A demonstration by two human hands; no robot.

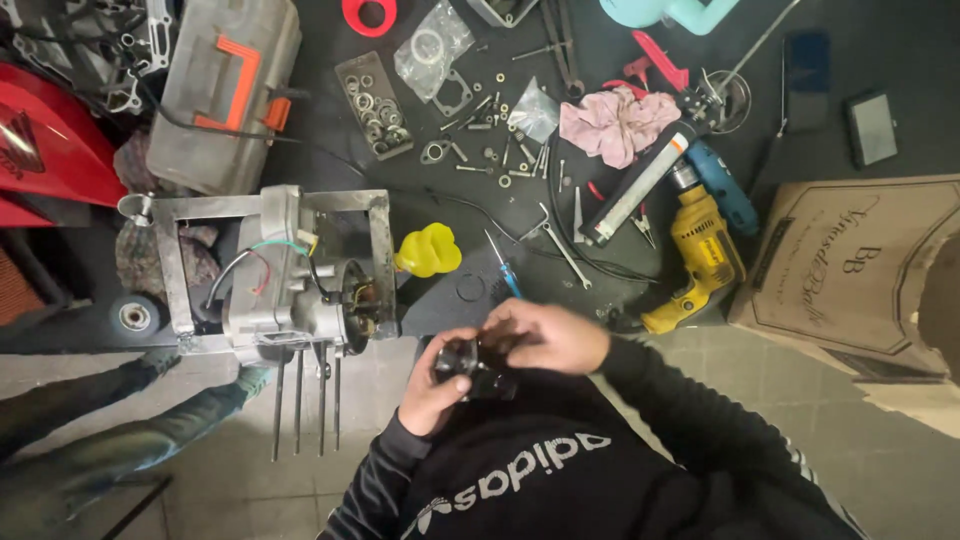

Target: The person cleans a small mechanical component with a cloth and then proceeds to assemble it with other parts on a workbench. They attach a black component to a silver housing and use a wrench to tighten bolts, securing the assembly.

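Both hands near centre, left hand (pixel 435 385) and right hand (pixel 545 335) each grasping one small black part (pixel 470 368), dark mat (pixel 330 110) strewn with bolts, engine (pixel 290 285) left, yellow drill (pixel 700 265) right, tiled floor (pixel 300 470) near

Dark floor mat (pixel 330 140): yellow power drill (pixel 700 262) toward right edge, pink crumpled rag (pixel 615 122) beyond it, grey plastic toolbox with orange latch (pixel 222 95) far-left corner, metal-framed engine block (pixel 290 270) at near-left edge, yellow plastic funnel (pixel 428 250) just beside.
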